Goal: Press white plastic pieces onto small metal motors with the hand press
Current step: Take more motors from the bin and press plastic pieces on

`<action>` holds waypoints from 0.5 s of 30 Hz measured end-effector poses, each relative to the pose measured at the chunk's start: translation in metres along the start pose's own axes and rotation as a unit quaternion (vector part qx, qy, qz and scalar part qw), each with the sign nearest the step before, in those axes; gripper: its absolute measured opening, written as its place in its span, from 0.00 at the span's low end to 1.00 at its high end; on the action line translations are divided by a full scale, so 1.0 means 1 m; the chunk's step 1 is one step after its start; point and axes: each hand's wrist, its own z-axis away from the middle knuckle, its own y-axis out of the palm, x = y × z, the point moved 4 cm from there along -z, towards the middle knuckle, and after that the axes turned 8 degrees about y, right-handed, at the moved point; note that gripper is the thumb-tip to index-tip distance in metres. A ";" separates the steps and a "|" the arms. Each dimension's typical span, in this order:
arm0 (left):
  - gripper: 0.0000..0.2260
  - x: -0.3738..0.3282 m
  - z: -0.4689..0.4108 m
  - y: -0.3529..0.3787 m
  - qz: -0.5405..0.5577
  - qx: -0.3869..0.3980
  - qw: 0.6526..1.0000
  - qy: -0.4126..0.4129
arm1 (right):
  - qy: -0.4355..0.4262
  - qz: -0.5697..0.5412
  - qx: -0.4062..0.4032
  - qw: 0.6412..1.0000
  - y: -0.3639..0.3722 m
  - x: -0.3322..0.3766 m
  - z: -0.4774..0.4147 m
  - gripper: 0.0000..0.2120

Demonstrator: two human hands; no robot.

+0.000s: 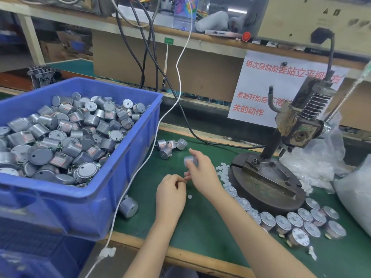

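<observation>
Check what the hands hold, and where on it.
The right hand grips a small metal motor by its side. The left hand is curled; whether it pinches anything cannot be told.

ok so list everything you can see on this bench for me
blue bin: one, blue, left on the mat
motors in bin: heap, grey, filling it
loose motors: four, silver, behind the hands; a fifth at the bin's front corner
finished motors: many, silver with white tops, curving round the press base
hand press: one, dark metal, right
white plastic pieces: pile, white, left of the press base
plastic bag: clear, right of the press
cable: one, white, hanging past the bin
sign: one, white with red writing, behind the press
mat: one, green, bench top
left hand: fingers curled, contents unclear
right hand: gripping a blurred motor
</observation>
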 end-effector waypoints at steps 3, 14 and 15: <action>0.10 -0.001 0.001 -0.001 0.002 -0.005 1.000 0.000 | 0.023 0.005 -0.008 1.000 -0.011 -0.025 0.023 0.19; 0.10 -0.003 0.004 -0.004 0.011 -0.003 1.000 -0.001 | -0.072 0.114 -0.014 0.991 -0.001 -0.045 0.056 0.20; 0.10 -0.003 0.004 -0.004 0.012 -0.003 1.000 -0.001 | -0.071 0.118 -0.013 0.990 0.000 -0.045 0.056 0.20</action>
